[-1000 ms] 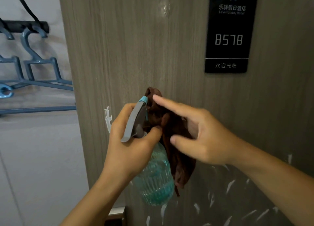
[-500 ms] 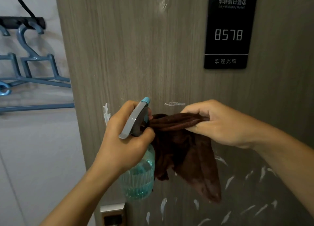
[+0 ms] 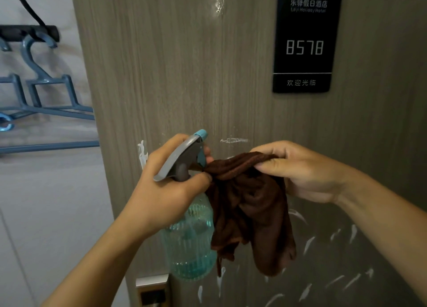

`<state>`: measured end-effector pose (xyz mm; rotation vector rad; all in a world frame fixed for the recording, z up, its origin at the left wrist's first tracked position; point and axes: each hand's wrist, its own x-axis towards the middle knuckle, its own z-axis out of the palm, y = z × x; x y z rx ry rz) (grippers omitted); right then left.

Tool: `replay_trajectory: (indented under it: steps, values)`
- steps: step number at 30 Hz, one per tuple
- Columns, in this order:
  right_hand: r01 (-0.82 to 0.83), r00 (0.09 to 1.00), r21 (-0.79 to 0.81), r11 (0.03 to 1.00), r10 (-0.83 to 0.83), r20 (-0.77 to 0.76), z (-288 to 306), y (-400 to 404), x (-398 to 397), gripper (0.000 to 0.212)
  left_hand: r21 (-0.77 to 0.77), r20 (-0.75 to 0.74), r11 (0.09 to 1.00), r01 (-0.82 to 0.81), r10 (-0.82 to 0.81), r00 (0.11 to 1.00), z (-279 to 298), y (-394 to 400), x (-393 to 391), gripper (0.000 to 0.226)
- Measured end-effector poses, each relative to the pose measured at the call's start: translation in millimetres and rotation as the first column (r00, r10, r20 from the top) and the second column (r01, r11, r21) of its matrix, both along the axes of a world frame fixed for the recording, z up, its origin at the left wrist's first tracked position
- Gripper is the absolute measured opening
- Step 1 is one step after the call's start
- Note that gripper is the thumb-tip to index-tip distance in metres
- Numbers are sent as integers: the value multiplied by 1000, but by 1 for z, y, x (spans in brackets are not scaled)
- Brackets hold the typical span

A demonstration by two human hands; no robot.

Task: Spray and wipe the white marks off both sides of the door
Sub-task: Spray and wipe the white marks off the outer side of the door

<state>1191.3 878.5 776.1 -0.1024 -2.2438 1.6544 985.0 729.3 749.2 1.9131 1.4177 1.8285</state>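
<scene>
**Door wipe, both hands on the rag**

Left hand (image 3: 161,191) has its grip round the neck of the spray bottle (image 3: 191,242) w/ thumb pinching one end of the brown cloth (image 3: 249,205). Right hand (image 3: 300,170) pinches the other end, rest hangs down. All right in front of the door (image 3: 184,76). White marks (image 3: 309,244) mostly lower right, one streak (image 3: 233,140) just above the cloth. Room sign (image 3: 305,46) says 8578, blue hangers (image 3: 46,94) off to the left.

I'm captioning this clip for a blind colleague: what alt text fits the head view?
A person's left hand grips a teal spray bottle while pinching one end of a brown cloth, whose other end the right hand holds, before a wood-grain door. White marks streak the door's lower part; a black plate reads 8578.
</scene>
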Motion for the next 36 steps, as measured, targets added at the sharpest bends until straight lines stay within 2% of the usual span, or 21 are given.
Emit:
replay_trajectory:
  steps: [3,4,7,8,10,12,14,18,20,23,27,30,33,34,36]
  values:
    - [14,1000,5,1000,-14,-22,-4,2,-1,44,-6,40,997,83,-83,996,3,-1,-1,27]
    - [3,1000,-6,1000,-3,-19,-5,1,-2,45,-6,47,996,93,-93,995,4,-1,-1,28]
    - [31,999,36,999,-30,-31,-4,-4,-5,20,-2,56,996,91,-91,994,7,-2,-4,29]
    - [39,999,22,999,-39,-38,-4,-3,-6,25,3,56,996,86,-86,995,7,-3,-5,30]
    - [18,1000,-19,1000,-18,-4,-4,-2,-7,50,12,63,996,85,-86,994,9,-5,-5,29]
    - [-16,1000,40,999,15,14,-8,-2,-11,58,10,50,996,87,-88,995,9,-5,-3,28]
    - [37,999,116,993,-37,-7,-11,-6,-16,47,0,32,997,82,-82,996,6,-4,1,27]
    - [238,971,157,959,-229,-71,-11,-12,-17,33,-27,72,1000,9,-7,997,-2,-8,3,26]
    - [365,928,165,916,-342,-151,-9,-14,-15,30,-29,84,997,-66,68,994,-8,-13,3,25]
    - [542,817,213,813,-449,-363,-5,-16,-12,29,-45,98,992,-118,121,988,-14,-21,6,28]
    - [711,655,250,657,-491,-574,-2,-16,-16,26,-106,95,993,-59,70,993,-24,-28,13,26]
    - [790,551,207,577,-522,-651,0,-14,-25,28,-144,136,989,39,-19,991,-30,-28,20,29]
    - [872,442,193,450,-555,-704,1,-13,-36,40,-169,146,982,86,-61,987,-33,-24,28,31]
    - [873,436,178,455,-560,-704,0,-13,-40,40,-162,144,984,76,-53,988,-35,-22,31,30]
    - [828,473,118,548,-570,-672,-3,-17,-48,32,-110,165,992,56,-37,986,-37,-19,36,28]
